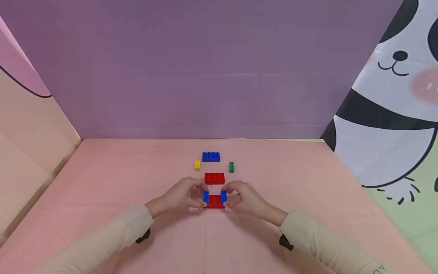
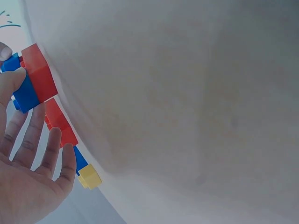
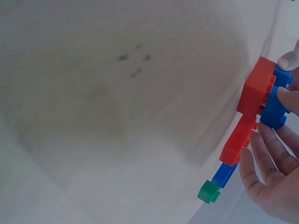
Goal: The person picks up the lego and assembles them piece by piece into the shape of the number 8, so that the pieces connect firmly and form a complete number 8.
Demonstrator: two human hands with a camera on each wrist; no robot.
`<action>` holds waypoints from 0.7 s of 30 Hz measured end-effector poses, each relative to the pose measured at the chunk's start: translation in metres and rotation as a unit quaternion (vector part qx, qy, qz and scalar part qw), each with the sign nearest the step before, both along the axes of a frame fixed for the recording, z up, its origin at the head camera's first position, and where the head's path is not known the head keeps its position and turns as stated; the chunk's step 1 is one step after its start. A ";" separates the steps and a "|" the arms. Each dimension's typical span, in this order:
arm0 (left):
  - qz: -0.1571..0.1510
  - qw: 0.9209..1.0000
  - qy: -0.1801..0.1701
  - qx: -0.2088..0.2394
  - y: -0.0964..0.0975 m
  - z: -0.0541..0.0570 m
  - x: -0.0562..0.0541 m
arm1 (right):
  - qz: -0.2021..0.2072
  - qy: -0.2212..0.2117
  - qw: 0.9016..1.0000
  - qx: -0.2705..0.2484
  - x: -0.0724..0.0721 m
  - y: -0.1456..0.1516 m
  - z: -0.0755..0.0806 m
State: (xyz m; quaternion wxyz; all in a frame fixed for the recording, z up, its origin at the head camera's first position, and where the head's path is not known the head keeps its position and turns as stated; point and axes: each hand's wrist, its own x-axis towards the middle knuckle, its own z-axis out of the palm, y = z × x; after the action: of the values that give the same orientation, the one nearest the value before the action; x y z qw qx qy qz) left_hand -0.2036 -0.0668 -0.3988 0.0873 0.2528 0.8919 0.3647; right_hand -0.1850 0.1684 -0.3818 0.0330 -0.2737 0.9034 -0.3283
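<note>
Nearest to me on the pink table lies a red building brick [image 1: 214, 201], studs up. Two small blue bricks stand at its ends. My left hand [image 1: 183, 193] pinches the left small blue brick [image 1: 206, 197] between thumb and index finger. The right small blue brick [image 1: 223, 197] is pinched the same way by my right hand [image 1: 248, 201]. In the right wrist view, red studs show beside the near small blue brick [image 3: 274, 108]; whether it is fully pressed down I cannot tell. The other fingers of both hands are spread loosely.
Just behind lies a second red brick [image 1: 214, 178]. Farther back are a small yellow brick [image 1: 197, 166] on the left, a small green brick [image 1: 231, 167] on the right and a larger blue brick [image 1: 211, 157]. A purple wall [image 1: 205, 76] rises beyond the table's back edge.
</note>
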 end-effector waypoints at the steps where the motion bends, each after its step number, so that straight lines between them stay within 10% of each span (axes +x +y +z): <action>1: 0.002 1.000 -0.001 -0.001 0.000 0.000 0.000 | 0.001 0.000 1.000 -0.001 0.000 0.000 0.000; 21: -0.004 1.000 0.007 0.001 -0.001 0.001 0.000 | -0.002 0.010 1.000 0.007 -0.001 -0.002 -0.002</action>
State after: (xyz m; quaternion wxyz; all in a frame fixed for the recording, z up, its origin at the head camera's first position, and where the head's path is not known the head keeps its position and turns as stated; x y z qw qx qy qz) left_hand -0.2036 -0.0674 -0.3982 0.0829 0.2591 0.8911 0.3633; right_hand -0.1858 0.1668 -0.3840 0.0249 -0.2754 0.9064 -0.3193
